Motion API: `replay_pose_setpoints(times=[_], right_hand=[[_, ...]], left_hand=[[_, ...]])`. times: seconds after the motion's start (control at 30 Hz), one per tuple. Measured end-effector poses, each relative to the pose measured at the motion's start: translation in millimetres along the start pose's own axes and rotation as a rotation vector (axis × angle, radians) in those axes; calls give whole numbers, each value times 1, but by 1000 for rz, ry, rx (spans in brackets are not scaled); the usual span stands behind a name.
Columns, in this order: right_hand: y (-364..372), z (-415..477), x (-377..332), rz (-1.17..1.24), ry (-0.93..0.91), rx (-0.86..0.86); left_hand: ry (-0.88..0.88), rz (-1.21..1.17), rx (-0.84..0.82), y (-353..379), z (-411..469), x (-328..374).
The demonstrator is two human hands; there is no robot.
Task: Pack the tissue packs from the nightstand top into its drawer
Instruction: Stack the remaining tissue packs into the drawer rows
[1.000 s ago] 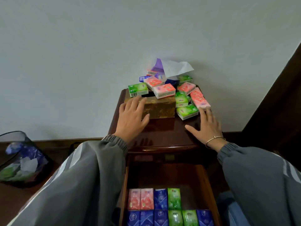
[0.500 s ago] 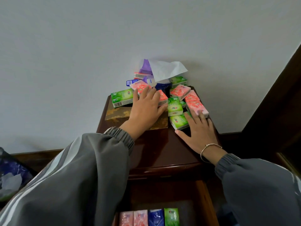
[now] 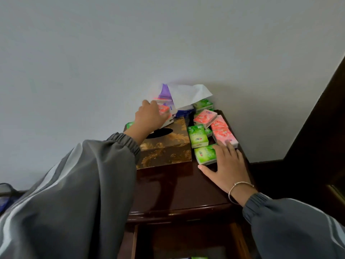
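Several pink and green tissue packs lie on the far part of the dark wooden nightstand [image 3: 177,187]. My left hand [image 3: 149,116] reaches over the gold-patterned tissue box [image 3: 168,148], its fingers closed around a pink tissue pack [image 3: 164,110] at the back of the pile. Flat on the tabletop, my right hand [image 3: 226,168] touches a green tissue pack [image 3: 205,156] and the edge of a pink pack [image 3: 225,136]. The open drawer [image 3: 186,240] shows below the top; only a green sliver of its contents is visible.
A torn purple and white wrapper [image 3: 183,95] stands against the grey wall behind the packs. A dark wooden panel [image 3: 321,118] rises at the right. A bin's edge [image 3: 5,191] shows at far left.
My left hand moved from the top of the tissue box to the back of the pile and closed on a pink pack. My right hand slid forward against the green pack. The view tilted upward.
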State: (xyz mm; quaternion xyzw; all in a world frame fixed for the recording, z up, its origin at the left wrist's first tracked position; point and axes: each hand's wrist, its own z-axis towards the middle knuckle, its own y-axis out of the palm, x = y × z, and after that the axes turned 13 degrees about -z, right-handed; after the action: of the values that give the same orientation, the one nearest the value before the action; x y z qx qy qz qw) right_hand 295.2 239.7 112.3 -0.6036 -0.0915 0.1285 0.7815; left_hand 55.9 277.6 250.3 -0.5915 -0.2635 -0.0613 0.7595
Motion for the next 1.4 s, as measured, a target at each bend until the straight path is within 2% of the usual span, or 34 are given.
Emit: replay_pose_setpoints(times=[0.13,0.23,0.53,0.67,0.83,1.0,1.13,1.3,1.4], right_hand=[[0,0,0,-8,2,-13],[-1,0,0,4,9,3],[-4,-2,-2,-1,25,69],[-7,-3,-2,7,18,92],[-11,-6,-1,39,-1,99],[-17,-11,0,191,-22,245],[-30,3,-12,272,-32,348],[-40,50,-41,101,106,122],[-34,67,-47,146,247,-46]], left_hand=[[29,156,-144,5,9,-1],[38,176,-199,5,14,-4],[165,281,50,-4,0,2],[284,171,122,-27,-34,20],[434,-45,81,-32,-118,22],[349,-4,-132,8,-184,-22],[210,37,-138,35,-192,-60],[177,12,-55,55,-189,-72],[190,9,-20,60,-189,-76]])
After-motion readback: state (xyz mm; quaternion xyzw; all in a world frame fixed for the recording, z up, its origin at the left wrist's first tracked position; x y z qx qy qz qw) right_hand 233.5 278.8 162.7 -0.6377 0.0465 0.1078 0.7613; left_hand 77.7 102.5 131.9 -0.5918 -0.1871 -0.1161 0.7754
